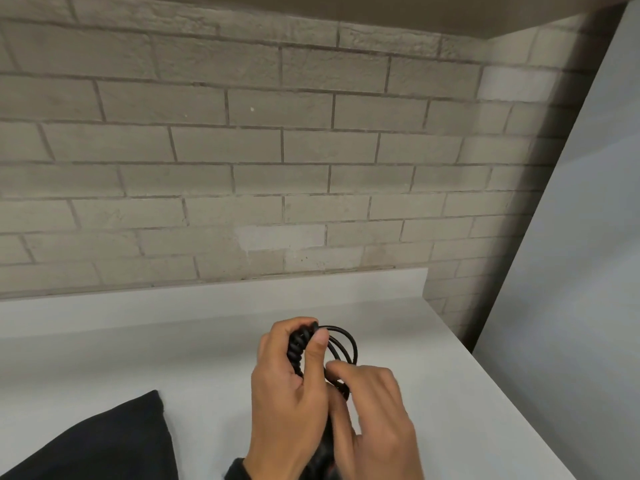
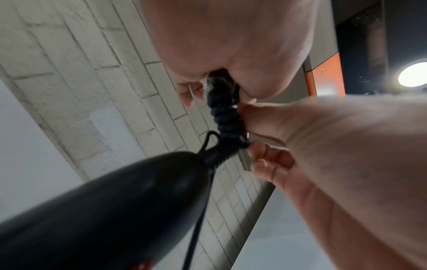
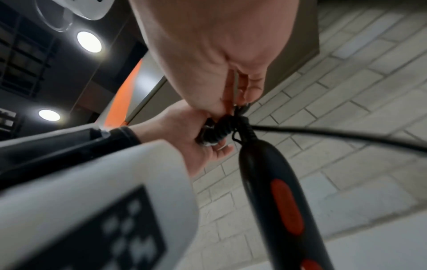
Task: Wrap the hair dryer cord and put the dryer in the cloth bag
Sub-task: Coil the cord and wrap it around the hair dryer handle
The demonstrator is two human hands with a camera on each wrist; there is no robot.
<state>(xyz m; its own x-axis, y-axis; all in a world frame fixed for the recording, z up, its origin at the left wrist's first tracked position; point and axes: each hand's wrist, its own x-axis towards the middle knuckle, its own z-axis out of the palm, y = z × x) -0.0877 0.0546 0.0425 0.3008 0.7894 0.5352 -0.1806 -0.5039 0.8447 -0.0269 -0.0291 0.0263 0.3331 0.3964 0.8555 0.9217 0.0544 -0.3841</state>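
**A:** From the head view, where are your hands?

**B:** Both are held together above the white table (image 1: 415, 393). My left hand (image 1: 287, 393) is curled around the wound bundle of the cord (image 1: 341, 344), thumb pressed on top; a few loose loops stick out to the right. My right hand (image 1: 374, 410) pinches the cord just below them. The hair dryer (image 1: 327, 452) is mostly hidden under my hands. The cloth bag (image 1: 104, 441) lies flat at the table's near left, apart from my hands.

**A:** And the left wrist view?

**B:** It shows the dryer's handle end, with the tight coils rising from it into my left fingers (image 2: 184, 91). My right fingertips (image 2: 265, 155) nip the cord where the coils meet the handle. I think the job here is tucking the last turn: keep the bundle squeezed so it cannot spring, and pull the tail snug, not hard, at the strain relief.

**A:** The right wrist view?

**B:** The handle points down with its red switch (image 3: 286, 206) facing the camera, and one stretch of cord runs off to the right, not yet wound. I cannot see the plug. That free length could snag or loosen the coils.

**A:** Anything in the way?

**B:** The brick wall (image 1: 242, 150) stands behind the table. The bag looks collapsed; I cannot see its mouth, so it probably needs opening with a free hand.
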